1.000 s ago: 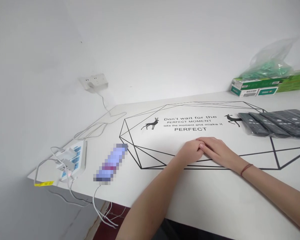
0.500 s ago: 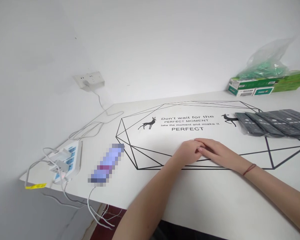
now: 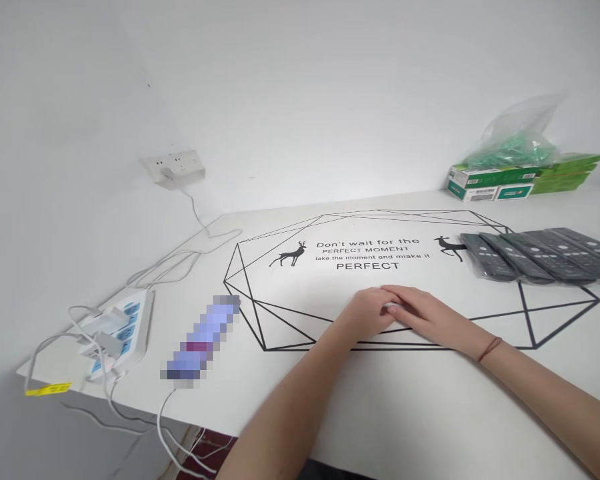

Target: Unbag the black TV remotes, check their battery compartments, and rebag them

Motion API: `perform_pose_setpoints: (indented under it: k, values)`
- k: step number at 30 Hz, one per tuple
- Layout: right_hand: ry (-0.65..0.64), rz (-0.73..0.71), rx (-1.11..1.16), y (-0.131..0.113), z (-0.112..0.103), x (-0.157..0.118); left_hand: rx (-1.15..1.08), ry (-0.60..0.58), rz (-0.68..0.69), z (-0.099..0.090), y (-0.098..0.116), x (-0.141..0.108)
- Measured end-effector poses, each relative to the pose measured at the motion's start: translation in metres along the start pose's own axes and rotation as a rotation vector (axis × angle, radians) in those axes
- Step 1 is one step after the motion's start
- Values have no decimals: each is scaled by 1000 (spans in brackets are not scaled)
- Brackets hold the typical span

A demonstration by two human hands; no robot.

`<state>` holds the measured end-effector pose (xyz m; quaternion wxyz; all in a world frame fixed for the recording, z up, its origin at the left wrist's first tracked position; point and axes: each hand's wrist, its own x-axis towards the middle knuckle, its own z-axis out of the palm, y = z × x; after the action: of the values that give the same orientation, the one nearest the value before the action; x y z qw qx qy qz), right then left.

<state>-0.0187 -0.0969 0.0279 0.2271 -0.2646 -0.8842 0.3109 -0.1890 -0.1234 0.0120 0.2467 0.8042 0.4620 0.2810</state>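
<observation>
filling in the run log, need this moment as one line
left hand: touching right hand | right hand: over left fingers | blurred phone: on table | bagged remote controls: on table, right side

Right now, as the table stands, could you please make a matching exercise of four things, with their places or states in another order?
1. Power strip
2. Clear plastic bag
3. Dark remote controls
4. Red wristband

A. Around the right wrist
B. Side by side, covering part of the black printed lines
C. With plugs in it
D. On top of green boxes

Pairs: 1-C; 2-D; 3-B; 4-A
</observation>
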Motion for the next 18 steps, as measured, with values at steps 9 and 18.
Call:
perform_pose_setpoints:
  k: [9, 18]
  values:
    - [11, 6, 3, 0, 1, -2, 29, 3, 6, 1, 0, 0]
    - [19, -6, 24, -1, -1, 0, 24, 35, 40, -1, 1, 1]
